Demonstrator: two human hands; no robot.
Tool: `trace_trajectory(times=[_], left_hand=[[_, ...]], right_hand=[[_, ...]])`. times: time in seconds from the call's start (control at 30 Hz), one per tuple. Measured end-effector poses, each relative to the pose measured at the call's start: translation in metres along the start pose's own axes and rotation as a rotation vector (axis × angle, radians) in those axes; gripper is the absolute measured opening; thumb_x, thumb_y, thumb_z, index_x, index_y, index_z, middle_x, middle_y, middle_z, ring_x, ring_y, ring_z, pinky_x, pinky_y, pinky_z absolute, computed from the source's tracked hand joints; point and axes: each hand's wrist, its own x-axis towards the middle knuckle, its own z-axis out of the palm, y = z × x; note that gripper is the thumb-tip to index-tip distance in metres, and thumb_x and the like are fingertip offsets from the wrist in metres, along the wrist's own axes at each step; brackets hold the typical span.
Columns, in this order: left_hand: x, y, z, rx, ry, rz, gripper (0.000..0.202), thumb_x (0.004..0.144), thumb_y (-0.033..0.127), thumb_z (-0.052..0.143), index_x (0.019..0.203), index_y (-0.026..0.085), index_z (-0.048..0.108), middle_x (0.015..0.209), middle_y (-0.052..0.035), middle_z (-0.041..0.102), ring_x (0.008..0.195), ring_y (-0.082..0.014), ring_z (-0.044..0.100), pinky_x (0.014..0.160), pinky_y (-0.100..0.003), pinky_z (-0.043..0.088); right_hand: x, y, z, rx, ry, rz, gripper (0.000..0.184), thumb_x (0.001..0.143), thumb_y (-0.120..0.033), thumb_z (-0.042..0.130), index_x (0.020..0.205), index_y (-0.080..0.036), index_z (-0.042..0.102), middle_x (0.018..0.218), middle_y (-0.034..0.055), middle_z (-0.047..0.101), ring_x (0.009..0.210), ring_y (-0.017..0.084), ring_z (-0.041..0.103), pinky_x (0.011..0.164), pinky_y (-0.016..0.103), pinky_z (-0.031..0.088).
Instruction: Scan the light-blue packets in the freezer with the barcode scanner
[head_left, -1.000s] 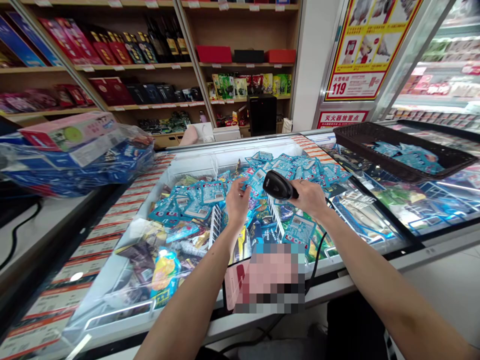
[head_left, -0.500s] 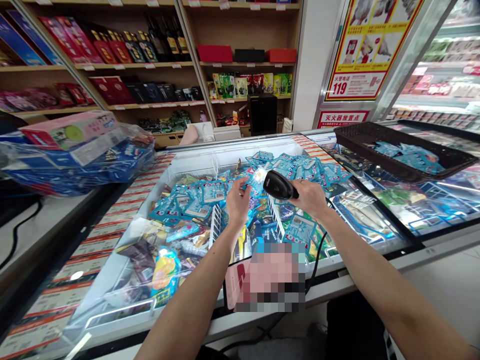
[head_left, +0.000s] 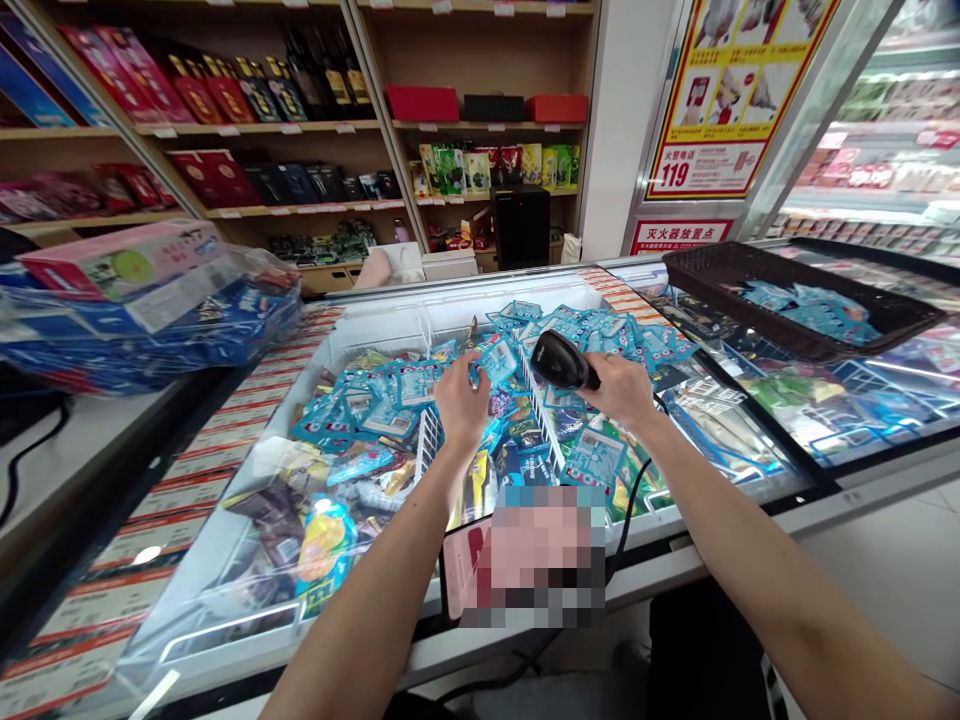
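Note:
My left hand [head_left: 461,402] is closed on the edge of a small blue packet [head_left: 498,360], holding it above the glass-topped freezer [head_left: 480,278]. Just right of it, my right hand [head_left: 621,387] wraps round the handle of a black barcode scanner [head_left: 559,360]. The scanner's head points left toward the packet, and no bright light shows on it. A black cable [head_left: 636,510] runs down from the scanner. Similar blue packets [head_left: 592,328] lie in heaps behind and to both sides of my hands.
A dark woven basket [head_left: 795,338] with more blue packets stands at the right on the freezer. Plastic-wrapped boxes [head_left: 150,320] sit at the left. A partly blurred phone-like screen [head_left: 465,570] lies at the front edge. Stocked shelves [head_left: 262,128] line the back.
The scanner's bright light on the packet has gone out. My left hand with the packet has drawn slightly left, away from the scanner. The scanner stays in my right hand.

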Motion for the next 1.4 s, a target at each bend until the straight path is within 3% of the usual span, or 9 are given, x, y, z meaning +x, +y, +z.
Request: trace_trajectory(times=[0.2,0.3,0.4,0.7,0.9,1.07,1.17,1.27,1.4], left_hand=[[0.0,-0.001,-0.01,0.261,0.063,0.024,0.038,0.082,0.033,0.046,0.119,0.023,0.051,0.122,-0.0107,0.05,0.114,-0.0298,0.041,0.093,-0.045,0.029],[-0.002,0.003,-0.007,0.19,-0.073,0.227,0.036,0.083,0.034,0.047,0.117,0.028,0.053,0.128,-0.0063,0.047,0.12,-0.0267,0.038,0.1,-0.045,0.024],[-0.004,0.003,0.0,0.153,-0.243,0.41,0.024,0.084,0.033,0.046,0.103,0.03,0.061,0.117,-0.0026,0.056,0.116,-0.0232,0.043,0.106,-0.046,0.015],[-0.002,-0.012,0.008,0.288,-0.096,0.211,0.031,0.086,0.035,0.038,0.096,0.021,0.064,0.111,-0.0096,0.061,0.115,-0.0269,0.045,0.107,-0.052,0.01],[0.0,-0.011,-0.001,0.378,-0.084,0.123,0.042,0.086,0.042,0.035,0.105,0.016,0.061,0.118,-0.014,0.057,0.123,-0.0294,0.039,0.107,-0.054,0.007],[0.005,-0.006,-0.002,0.342,-0.137,0.132,0.044,0.086,0.042,0.034,0.122,0.022,0.05,0.135,-0.0082,0.044,0.133,-0.026,0.023,0.11,-0.052,0.003],[0.025,-0.001,0.011,0.287,-0.233,0.188,0.049,0.088,0.044,0.03,0.129,0.021,0.043,0.14,-0.0083,0.037,0.134,-0.0239,0.021,0.11,-0.046,0.014],[0.061,0.006,0.038,0.197,-0.314,0.224,0.055,0.088,0.049,0.027,0.134,0.02,0.036,0.145,-0.0089,0.028,0.136,-0.0239,0.017,0.108,-0.042,0.021],[0.114,0.009,0.082,0.167,-0.409,0.117,0.062,0.086,0.057,0.026,0.138,0.024,0.03,0.148,-0.0104,0.018,0.136,-0.0315,0.012,0.105,-0.05,0.021]], right_hand=[[0.002,0.003,-0.001,-0.04,-0.044,0.05,0.036,0.078,-0.045,0.052,0.101,-0.017,0.058,0.087,0.0068,0.065,0.08,0.019,0.057,0.061,0.025,0.032],[0.002,0.003,-0.002,-0.04,-0.063,0.044,0.035,0.078,-0.043,0.052,0.101,-0.017,0.058,0.088,0.0069,0.065,0.082,0.019,0.058,0.062,0.025,0.032],[0.003,0.003,-0.004,-0.029,-0.056,0.038,0.035,0.079,-0.043,0.05,0.101,-0.017,0.058,0.088,0.0072,0.065,0.083,0.019,0.058,0.062,0.025,0.032],[0.006,0.011,-0.002,-0.031,-0.061,0.056,0.036,0.078,-0.045,0.052,0.102,-0.018,0.058,0.087,0.0071,0.065,0.082,0.02,0.057,0.061,0.025,0.032],[0.006,0.02,-0.011,-0.017,-0.015,0.131,0.031,0.077,-0.042,0.054,0.097,-0.018,0.059,0.086,0.0057,0.065,0.081,0.018,0.058,0.062,0.024,0.032],[0.011,0.024,-0.018,-0.03,0.015,0.255,0.032,0.075,-0.042,0.056,0.097,-0.018,0.059,0.079,0.0068,0.065,0.075,0.02,0.059,0.059,0.026,0.033],[0.015,0.026,-0.021,-0.012,0.019,0.28,0.03,0.074,-0.041,0.057,0.096,-0.02,0.059,0.078,0.0058,0.065,0.074,0.021,0.06,0.058,0.027,0.034],[0.018,0.026,-0.022,0.008,0.009,0.287,0.028,0.074,-0.04,0.057,0.093,-0.02,0.059,0.076,0.0061,0.064,0.072,0.022,0.06,0.056,0.028,0.035],[0.02,0.028,-0.02,0.048,0.027,0.286,0.026,0.074,-0.04,0.056,0.093,-0.021,0.059,0.077,0.0067,0.065,0.073,0.022,0.06,0.056,0.028,0.036]])
